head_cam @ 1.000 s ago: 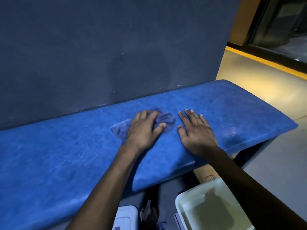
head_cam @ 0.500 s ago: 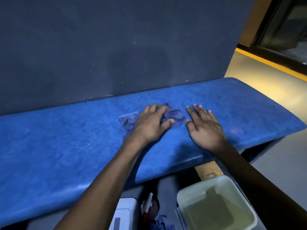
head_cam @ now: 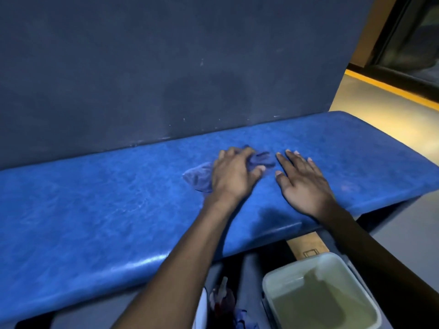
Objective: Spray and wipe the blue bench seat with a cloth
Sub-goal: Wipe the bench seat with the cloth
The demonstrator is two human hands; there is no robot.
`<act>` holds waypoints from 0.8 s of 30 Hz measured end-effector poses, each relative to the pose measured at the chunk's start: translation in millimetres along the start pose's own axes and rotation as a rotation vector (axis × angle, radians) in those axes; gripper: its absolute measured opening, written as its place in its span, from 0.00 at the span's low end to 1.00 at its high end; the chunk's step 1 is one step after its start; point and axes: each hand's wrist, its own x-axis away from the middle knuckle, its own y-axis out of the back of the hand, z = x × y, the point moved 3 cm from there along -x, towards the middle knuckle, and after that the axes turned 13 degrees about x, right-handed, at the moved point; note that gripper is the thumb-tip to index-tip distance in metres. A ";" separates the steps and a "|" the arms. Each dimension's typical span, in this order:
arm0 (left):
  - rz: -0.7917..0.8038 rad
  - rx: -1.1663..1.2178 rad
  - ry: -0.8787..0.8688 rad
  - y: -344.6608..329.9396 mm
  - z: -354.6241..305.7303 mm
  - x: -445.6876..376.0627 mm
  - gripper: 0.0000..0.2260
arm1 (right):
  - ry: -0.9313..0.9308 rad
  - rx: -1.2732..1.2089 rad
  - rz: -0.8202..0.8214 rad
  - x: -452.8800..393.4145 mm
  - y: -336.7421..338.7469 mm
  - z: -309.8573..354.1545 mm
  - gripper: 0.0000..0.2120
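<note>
Head view: the blue bench seat runs as a band from the left edge up to the right of the frame, backed by a dark panel. Near the middle of the frame the left hand presses down on a crumpled bluish cloth, fingers curled over it so that the cloth bunches out on both sides of the palm; it is a pressing hold, not a tight fist. Just to the right, the right hand lies flat and spread on the seat, holding nothing, apparently as a brace.

No spray bottle is in either hand. At the bottom of the frame, below the seat's front edge, something that may be a spray nozzle stands in shadow, too dark to be sure. Beside it to the right is a pale tub of murky liquid.

As to progress: the spraying seems done for this patch, and the wiping is under way. The seat to the left of the cloth shows faint shiny streaks, which suggests it has been gone over, though I cannot tell for certain. The stretch at the right end of the seat, beyond the right hand, looks duller and is likely what remains.
</note>
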 end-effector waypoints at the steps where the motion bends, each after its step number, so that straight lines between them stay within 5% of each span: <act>1: 0.024 0.029 -0.065 -2.6 -5.6 9.0 0.17 | 0.007 -0.006 0.007 -0.4 0.2 -0.7 0.37; 4: 0.020 0.007 -0.071 19.8 23.5 7.4 0.20 | 0.011 -0.030 0.028 0.1 1.9 -0.4 0.34; 7: -0.104 -0.117 0.146 52.7 72.9 -11.6 0.20 | 0.008 -0.031 0.030 1.6 1.8 -0.1 0.33; 10: -0.182 -0.289 0.339 46.4 56.4 -14.2 0.20 | 0.018 -0.014 0.027 -0.8 -0.7 0.6 0.35; 16: 0.028 -0.155 -0.045 9.1 4.7 25.3 0.19 | 0.015 0.004 0.013 -0.5 -0.9 -0.7 0.35; 22: -0.099 -0.247 0.264 54.8 71.5 -17.3 0.19 | 0.011 -0.004 0.012 -0.2 -1.8 0.3 0.35; 24: -0.087 -0.242 0.232 38.1 54.2 -21.3 0.20 | 0.006 -0.011 0.020 -0.7 -2.5 0.5 0.34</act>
